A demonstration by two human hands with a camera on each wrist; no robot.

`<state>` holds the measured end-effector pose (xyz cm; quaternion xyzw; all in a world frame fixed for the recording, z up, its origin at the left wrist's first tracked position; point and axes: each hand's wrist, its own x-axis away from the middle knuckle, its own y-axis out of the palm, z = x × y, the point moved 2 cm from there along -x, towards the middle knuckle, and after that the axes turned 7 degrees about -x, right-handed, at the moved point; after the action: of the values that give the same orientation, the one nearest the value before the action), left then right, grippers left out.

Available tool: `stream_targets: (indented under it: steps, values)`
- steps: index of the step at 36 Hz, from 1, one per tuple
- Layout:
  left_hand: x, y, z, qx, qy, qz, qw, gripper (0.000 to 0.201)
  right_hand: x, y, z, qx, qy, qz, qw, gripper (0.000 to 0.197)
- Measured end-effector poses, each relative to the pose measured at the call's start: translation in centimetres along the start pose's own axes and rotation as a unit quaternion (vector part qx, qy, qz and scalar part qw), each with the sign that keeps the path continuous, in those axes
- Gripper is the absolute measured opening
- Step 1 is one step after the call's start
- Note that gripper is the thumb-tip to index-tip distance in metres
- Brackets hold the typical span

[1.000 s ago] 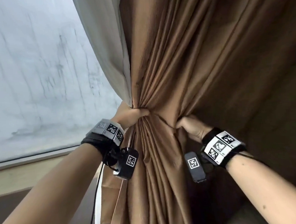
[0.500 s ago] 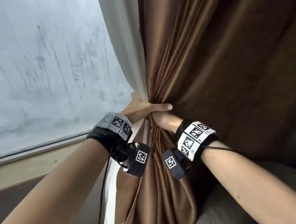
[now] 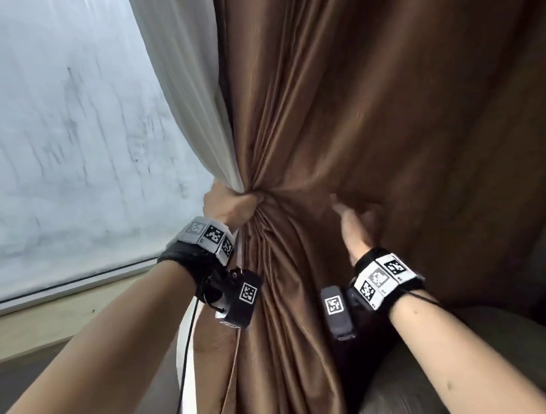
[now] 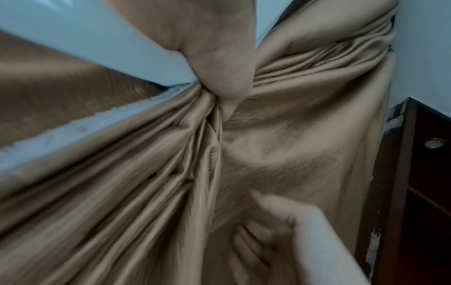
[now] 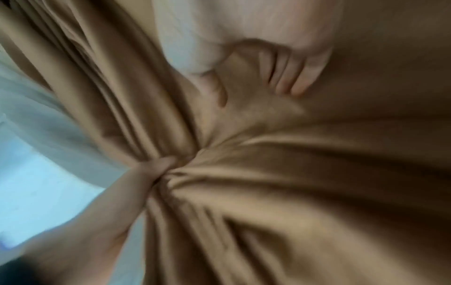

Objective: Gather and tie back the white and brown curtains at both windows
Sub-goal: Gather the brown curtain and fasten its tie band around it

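Note:
The white curtain (image 3: 185, 83) and the brown curtain (image 3: 371, 103) hang together at the right edge of a window. My left hand (image 3: 233, 206) grips both, bunched into a tight waist; folds fan out above and below the fist (image 4: 214, 57). My right hand (image 3: 353, 217) is a hand's width to the right, against the loose brown cloth. Its thumb points up, and its loosely bent fingers (image 5: 295, 77) lie on the fabric without closing round it. Both wrist views are blurred. No tie-back is in view.
The window pane (image 3: 50, 141) and its sill (image 3: 61, 296) fill the left. A grey upholstered seat (image 3: 486, 369) lies at the lower right under my right forearm. A dark wooden shelf (image 4: 427, 173) stands by the wall beyond the curtain's edge.
Half a second ago my right hand was tucked beside the left at the bunch. It has since moved right onto loose brown cloth. My left thumb has curled in, so that hand is now a tight fist.

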<state>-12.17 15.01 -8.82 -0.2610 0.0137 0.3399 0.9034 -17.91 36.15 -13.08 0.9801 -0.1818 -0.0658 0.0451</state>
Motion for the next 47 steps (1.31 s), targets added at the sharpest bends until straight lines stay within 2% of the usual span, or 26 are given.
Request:
stream_targets:
  steps: [1, 4, 6, 7, 8, 9, 11, 13, 16, 19, 22, 25, 30, 32, 35, 38, 40, 42, 44, 47]
  values:
    - [-0.1, -0.1, 0.0, 0.005, -0.001, -0.002, 1.0, 0.081, -1.0, -0.8, 0.1, 0.03, 0.017, 0.024, 0.999, 0.111]
    - [-0.3, -0.2, -0.1, 0.019, -0.007, -0.015, 1.0, 0.077, -2.8, -3.0, -1.3, 0.069, 0.038, 0.057, 0.995, 0.141]
    - [-0.3, -0.3, 0.1, 0.031, -0.009, -0.031, 0.999, 0.08, -4.0, -3.2, -1.4, 0.059, 0.034, 0.041, 0.997, 0.152]
    - [-0.2, -0.3, 0.3, 0.035, -0.008, -0.036, 0.999, 0.079, -4.3, -3.1, -1.6, 0.043, 0.023, 0.019, 0.999, 0.152]
    - [-0.1, -0.3, 0.4, 0.039, -0.007, -0.042, 0.998, 0.078, -4.6, -2.9, -1.4, 0.029, 0.012, -0.007, 0.999, 0.144]
    - [-0.1, -0.4, 0.6, 0.042, -0.006, -0.045, 0.998, 0.078, -4.7, -2.6, -1.4, 0.006, -0.003, -0.041, 0.999, 0.128]
    - [-0.1, -0.3, 0.6, 0.046, 0.002, -0.054, 0.998, 0.083, -4.2, -1.7, -1.5, -0.022, -0.033, -0.116, 0.993, 0.085]
    - [0.0, -0.3, 0.7, 0.047, 0.014, -0.064, 0.997, 0.084, -3.5, -0.6, -1.5, -0.055, -0.009, -0.17, 0.984, 0.077]
    - [-0.4, -0.2, 0.3, 0.049, 0.021, -0.071, 0.996, 0.075, -2.7, 0.7, -0.9, -0.078, 0.044, -0.18, 0.98, 0.064]
    - [-0.7, -0.2, 0.1, 0.046, 0.017, -0.066, 0.997, 0.072, -2.5, 1.6, -0.6, -0.069, 0.069, -0.155, 0.983, 0.058]
    - [-0.7, 0.0, 0.0, 0.051, 0.02, -0.066, 0.996, 0.073, -1.7, 2.5, -0.9, -0.002, 0.03, -0.129, 0.991, 0.056]
    - [-0.9, 0.3, -0.2, 0.054, 0.021, -0.056, 0.997, 0.069, -0.1, 3.0, -1.7, 0.057, -0.016, -0.117, 0.991, 0.044]
    - [-0.7, 0.4, -0.2, 0.063, 0.029, -0.046, 0.997, 0.072, 2.2, 4.1, -2.7, 0.174, -0.088, -0.16, 0.968, 0.042]
    - [-0.4, 0.4, -0.2, 0.067, 0.036, -0.058, 0.995, 0.073, 3.0, 4.3, -3.2, 0.208, -0.108, -0.18, 0.955, 0.035]
    - [0.2, 0.2, -0.2, 0.075, 0.044, -0.083, 0.993, 0.075, 2.9, 4.2, -3.8, 0.179, -0.094, -0.22, 0.954, 0.017]
    - [0.6, -0.1, 0.0, 0.084, 0.051, -0.104, 0.99, 0.078, 2.8, 3.4, -4.4, 0.146, -0.028, -0.24, 0.959, 0.018]
    - [0.5, -0.4, 0.0, 0.091, 0.055, -0.116, 0.987, 0.079, 2.6, 3.1, -4.1, 0.117, 0.021, -0.246, 0.962, 0.008]
    - [0.5, -0.4, -0.1, 0.103, 0.065, -0.119, 0.985, 0.071, 2.5, 3.3, -3.8, 0.085, 0.04, -0.252, 0.963, 0.015]
    - [0.7, -0.4, 0.1, 0.111, 0.072, -0.124, 0.983, 0.062, 2.9, 3.7, -3.6, 0.101, 0.023, -0.275, 0.956, 0.014]
    - [1.6, -0.3, 0.7, 0.127, 0.1, -0.172, 0.972, 0.068, 4.7, 4.8, -3.5, 0.152, -0.048, -0.302, 0.94, 0.024]
